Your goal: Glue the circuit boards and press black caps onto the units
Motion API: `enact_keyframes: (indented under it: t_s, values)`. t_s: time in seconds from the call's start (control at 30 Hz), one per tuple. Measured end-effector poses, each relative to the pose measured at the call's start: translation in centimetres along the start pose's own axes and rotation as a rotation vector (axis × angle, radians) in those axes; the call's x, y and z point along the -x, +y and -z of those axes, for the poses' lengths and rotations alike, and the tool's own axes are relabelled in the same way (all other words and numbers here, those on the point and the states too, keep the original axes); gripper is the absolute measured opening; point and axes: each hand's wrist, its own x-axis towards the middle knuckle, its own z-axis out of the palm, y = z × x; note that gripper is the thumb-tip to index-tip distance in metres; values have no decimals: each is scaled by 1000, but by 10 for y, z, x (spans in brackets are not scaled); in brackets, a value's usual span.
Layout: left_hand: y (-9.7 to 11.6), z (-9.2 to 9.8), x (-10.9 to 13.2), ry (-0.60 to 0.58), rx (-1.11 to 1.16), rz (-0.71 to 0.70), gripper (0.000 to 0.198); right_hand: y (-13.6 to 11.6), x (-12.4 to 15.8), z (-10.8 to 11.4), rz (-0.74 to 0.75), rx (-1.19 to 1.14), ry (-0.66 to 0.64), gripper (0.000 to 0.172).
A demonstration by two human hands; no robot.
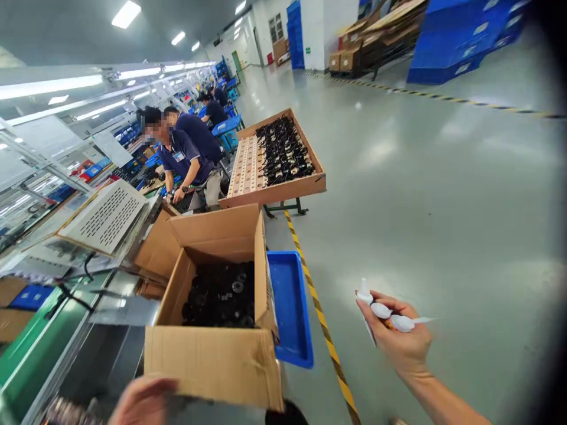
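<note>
R hand point(401, 345) grips small white plastic pieces point(390, 316), out over the floor, well right of open brown cardboard box point(212, 360) w/ black round parts point(219, 295). Blue plastic tray point(290, 307) & yellow-black floor tape point(325, 333) lie between. L hand point(142, 401) just below box front, blurred, cut off at frame edge; can't tell its grip.

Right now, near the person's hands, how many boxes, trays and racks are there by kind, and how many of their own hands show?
Open cardboard box of black parts: 1
Shallow blue tray beside it: 1
Farther wooden rack on a stand: 1
Own hands: 2, left hand by the box, right hand holding white pieces
Total: 5
</note>
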Motion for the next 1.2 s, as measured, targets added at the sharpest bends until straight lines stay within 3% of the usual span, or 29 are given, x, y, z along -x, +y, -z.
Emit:
enact_keyframes:
  t_s: [0.07,0.1,0.13,0.2,0.27,0.33,0.43,0.5,0.57,0.63,0.67,0.73,0.8,0.9,0.97,1.03,1.07,1.13,1.2]
  values:
    - [3,-102,54,-521,83,269,56,-13,-4,32,-9,-9,-96,37]
    - [-3,-153,73,-712,99,380,60,-18,-5,44,-20,-15,-138,35]
    - [-12,-200,86,-796,68,460,66,-23,-6,54,-39,-22,-176,34]
    - [-37,-274,100,-820,-91,503,89,-31,-6,67,-95,-33,-247,32]
    - [-61,-322,105,-839,-24,576,95,-34,-7,73,-158,-37,-327,32]
    - [-79,-351,106,-856,55,570,83,-33,-13,75,-193,-38,-411,32]
    - [-93,-367,106,-807,8,452,57,-23,-30,71,-213,-25,-493,33]
    - [-90,-362,105,-666,-56,380,52,-13,-46,64,-216,-5,-546,32]
    - [-77,-345,100,-327,-245,201,63,-3,-63,56,-222,17,-635,30]
    - [-59,-323,89,231,-716,-196,85,6,-77,45,-229,38,-738,28]
    - [-51,-313,81,391,-917,-278,100,11,-83,38,-231,44,-790,28]
    - [-40,-298,67,562,-1180,-325,114,22,-92,21,-232,49,-891,29]
    - [-41,-293,64,625,-1278,-288,114,35,-96,-1,-225,48,-996,29]
    - [-63,-306,91,675,-1287,-226,104,59,-99,-41,-223,33,-1139,30]
    - [-83,-326,118,559,-1190,-162,87,77,-98,-67,-237,21,-1222,32]
    - [-105,-351,133,349,-933,13,62,95,-97,-88,-259,16,-1299,31]
    - [-116,-364,131,302,-772,169,54,102,-96,-97,-273,15,-1336,31]
    - [-140,-385,109,324,-457,526,51,116,-94,-109,-305,12,-1413,28]
    - [-167,-401,72,368,-322,683,57,125,-94,-115,-341,7,-1488,27]
